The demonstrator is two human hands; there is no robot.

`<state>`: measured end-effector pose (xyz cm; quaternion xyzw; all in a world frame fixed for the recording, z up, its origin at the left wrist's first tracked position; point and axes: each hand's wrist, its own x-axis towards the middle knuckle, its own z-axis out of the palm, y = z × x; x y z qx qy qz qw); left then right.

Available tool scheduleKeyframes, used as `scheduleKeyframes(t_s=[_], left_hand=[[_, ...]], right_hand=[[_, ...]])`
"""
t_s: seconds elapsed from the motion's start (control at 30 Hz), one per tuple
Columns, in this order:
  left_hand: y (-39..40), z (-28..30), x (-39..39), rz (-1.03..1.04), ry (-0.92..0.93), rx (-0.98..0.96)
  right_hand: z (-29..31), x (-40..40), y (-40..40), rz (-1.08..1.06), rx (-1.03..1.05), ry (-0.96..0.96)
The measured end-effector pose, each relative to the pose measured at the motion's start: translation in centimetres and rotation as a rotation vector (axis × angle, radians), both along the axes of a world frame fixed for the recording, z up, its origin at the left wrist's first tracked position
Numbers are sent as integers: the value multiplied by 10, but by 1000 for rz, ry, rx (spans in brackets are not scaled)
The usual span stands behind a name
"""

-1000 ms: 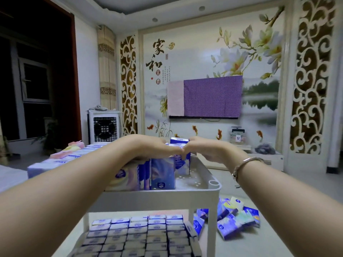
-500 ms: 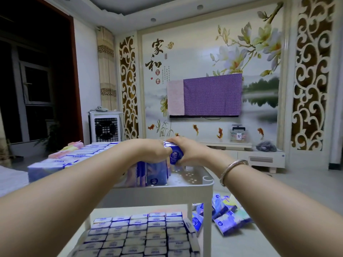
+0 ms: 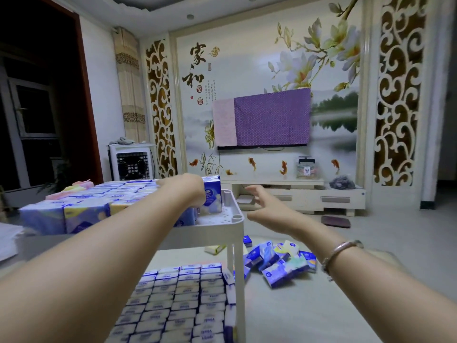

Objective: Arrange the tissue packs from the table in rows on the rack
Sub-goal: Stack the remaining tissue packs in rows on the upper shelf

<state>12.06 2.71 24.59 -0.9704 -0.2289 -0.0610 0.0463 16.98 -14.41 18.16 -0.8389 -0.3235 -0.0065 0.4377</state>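
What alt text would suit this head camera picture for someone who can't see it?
A person's left hand rests on tissue packs standing on a white rack's top shelf, while the right hand hovers open beside it. More packs fill the lower shelf and lie loose at right.

Left hand fingers: the left hand covers them; its grip on the tissue packs on the top shelf cannot be told.
Packs under the left forearm: hidden, count unknown.
Lower shelf packs: below the left forearm, cut off by the bottom edge; the nearest ones are blurred, print unreadable.
Loose packs: below the right hand, jumbled and overlapping, number unclear.
Both arms: cut off by the frame edges.
Small characters on the wall: beyond the hands, too small to read.
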Motion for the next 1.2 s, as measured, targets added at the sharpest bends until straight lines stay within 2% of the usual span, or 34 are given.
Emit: scheduleKeyframes(t_s=[0.1, 0.17, 0.27, 0.33, 0.43, 0.57, 0.7, 0.83, 0.93, 1.07, 1.2], left_hand=[[-12, -1, -4, 21, -27, 78], [-24, -2, -4, -7, -119, 121], [-57, -4, -2, -192, -297, 173], [-87, -9, 0, -315, -344, 183], [-127, -26, 12, -423, -306, 194], [-158, -68, 36, -447, -182, 165], [-157, -134, 71, -393, -29, 6], [-140, -210, 108, -246, -36, -295], [-129, -246, 124, -226, -40, -438], [-128, -274, 131, -245, -243, -489], [-132, -289, 134, -195, -447, -674]], right_hand=[[-2, 1, -5, 27, 16, 0], [-2, 4, -10, 23, 38, 9], [-8, 10, -24, -6, 81, 22], [-18, 13, -37, -53, 93, 39], [-39, 21, -65, -138, 71, 96], [-73, 37, -108, -283, 10, 162], [-115, 56, -134, -357, -31, 223], [-153, 80, -132, -360, -31, 215], [-179, 104, -118, -359, -3, 156], [-201, 132, -98, -433, 73, 180], [-213, 147, -77, -464, 187, 255]])
